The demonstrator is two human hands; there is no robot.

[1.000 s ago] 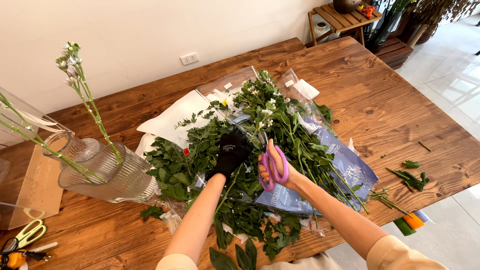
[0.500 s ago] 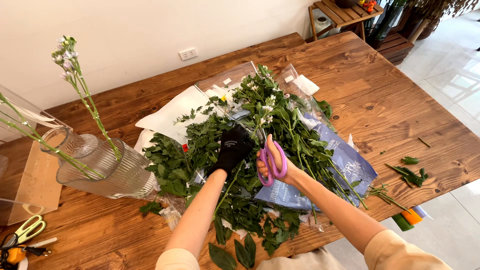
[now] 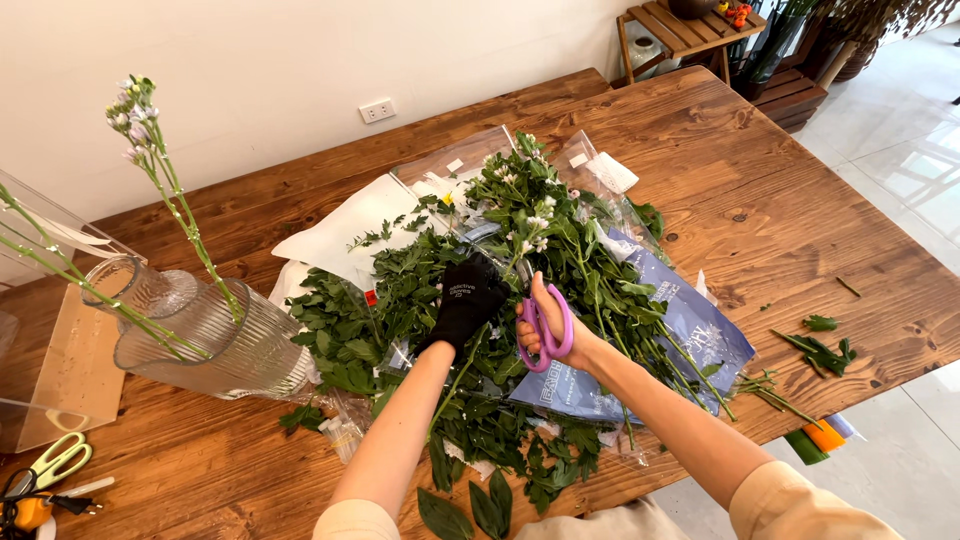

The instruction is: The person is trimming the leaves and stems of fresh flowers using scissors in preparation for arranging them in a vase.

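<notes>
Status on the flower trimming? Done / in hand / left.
Done: a few stems stand in the ribbed glass vase; cut leaves lie on the wooden table. In hand: gloved left hand grips a stem, right hand holds purple scissors. Left: most of the flower bunch.

I work at a florist-type workspace in a bright indoor room. Evidence: a large brown wooden plank table (image 3: 760,210) covered with cut green leafy flower stems (image 3: 560,250), clear and blue plastic flower wrapping (image 3: 690,330), a ribbed clear glass vase (image 3: 215,340), and a slatted wooden plant stand (image 3: 690,30) beside the white wall.
</notes>
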